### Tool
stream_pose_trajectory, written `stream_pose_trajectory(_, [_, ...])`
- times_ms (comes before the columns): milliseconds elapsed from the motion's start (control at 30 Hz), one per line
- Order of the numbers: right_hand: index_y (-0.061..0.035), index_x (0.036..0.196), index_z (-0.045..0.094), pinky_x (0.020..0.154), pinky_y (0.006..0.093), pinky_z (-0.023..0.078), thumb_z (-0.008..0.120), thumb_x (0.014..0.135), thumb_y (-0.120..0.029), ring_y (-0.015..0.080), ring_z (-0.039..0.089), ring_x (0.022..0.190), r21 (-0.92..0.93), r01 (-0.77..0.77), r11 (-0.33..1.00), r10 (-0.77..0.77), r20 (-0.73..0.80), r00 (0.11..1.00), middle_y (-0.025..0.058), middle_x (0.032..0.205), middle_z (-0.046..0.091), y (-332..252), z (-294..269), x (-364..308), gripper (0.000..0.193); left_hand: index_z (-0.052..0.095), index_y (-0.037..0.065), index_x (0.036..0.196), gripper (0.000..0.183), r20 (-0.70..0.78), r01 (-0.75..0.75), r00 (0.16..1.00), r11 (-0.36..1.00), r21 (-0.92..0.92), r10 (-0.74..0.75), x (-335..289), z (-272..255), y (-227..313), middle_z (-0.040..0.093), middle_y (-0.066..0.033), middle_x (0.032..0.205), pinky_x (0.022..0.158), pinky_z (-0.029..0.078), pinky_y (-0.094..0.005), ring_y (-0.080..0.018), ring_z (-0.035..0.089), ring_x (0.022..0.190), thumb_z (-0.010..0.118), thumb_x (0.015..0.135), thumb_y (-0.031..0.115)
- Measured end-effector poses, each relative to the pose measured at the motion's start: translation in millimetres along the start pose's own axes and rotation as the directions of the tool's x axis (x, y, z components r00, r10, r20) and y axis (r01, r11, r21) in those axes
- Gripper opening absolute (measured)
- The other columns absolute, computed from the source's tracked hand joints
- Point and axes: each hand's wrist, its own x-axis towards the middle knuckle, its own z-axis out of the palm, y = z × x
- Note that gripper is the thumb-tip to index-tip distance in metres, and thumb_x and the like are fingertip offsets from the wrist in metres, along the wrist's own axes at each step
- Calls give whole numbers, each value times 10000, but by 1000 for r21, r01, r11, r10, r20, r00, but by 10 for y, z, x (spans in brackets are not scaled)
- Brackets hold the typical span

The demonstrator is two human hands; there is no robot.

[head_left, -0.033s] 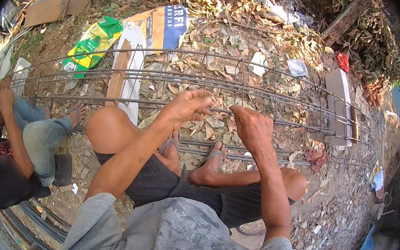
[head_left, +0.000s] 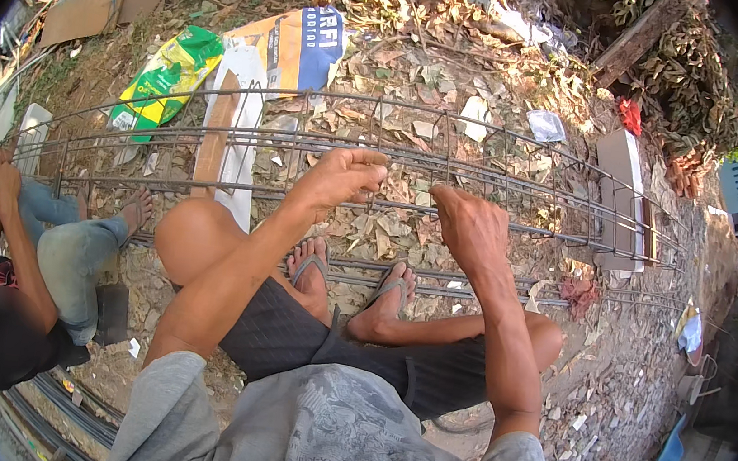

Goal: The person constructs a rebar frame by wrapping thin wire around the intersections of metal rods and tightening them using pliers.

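Observation:
A long rebar cage (head_left: 414,154), made of thin steel bars with square stirrups, lies across in front of me. My left hand (head_left: 338,183) is over its near side, fingers curled and closed, close to a stirrup. To its right my right hand (head_left: 474,229) reaches the near bar, thumb and forefinger pinched together. If there is something thin, such as a wire, in either hand, it is too small to make out. Between the hands a short stretch of the near bar shows.
A co-worker's hands (head_left: 3,180) are at the cage's left end. A wooden strip (head_left: 213,144) and a pale block (head_left: 621,191) lie under the cage. Loose bars (head_left: 454,286) run by my feet. Beyond are a green-yellow sack (head_left: 168,80) and a blue-orange sack (head_left: 316,51).
My left hand has risen slightly, away from the near bar. My right hand has shifted little, and the gap between the hands is a bit wider. My left foot shows more fully.

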Motion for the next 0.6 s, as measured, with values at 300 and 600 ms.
stream_pose_trajectory(300, [-90,866,728,580,449,548,605,883,-73,329,718,660,-219,92,971,-49,193,980,158,725,706,369,221,1571,125,268,-9,1607,1289,125,-163,961,142,976,245,572,-169,-405,289,-306,1634,1221,180,-658,-436,316,1508,883,657,607])
stream_pose_trajectory(600, [-183,1102,783,522,356,482,574,1057,-297,168,569,494,-199,-101,975,146,223,964,42,726,742,872,194,1466,242,253,4,1603,1411,174,-233,932,158,960,317,573,-257,-479,399,-235,1530,1208,134,-693,-413,344,1460,967,503,524])
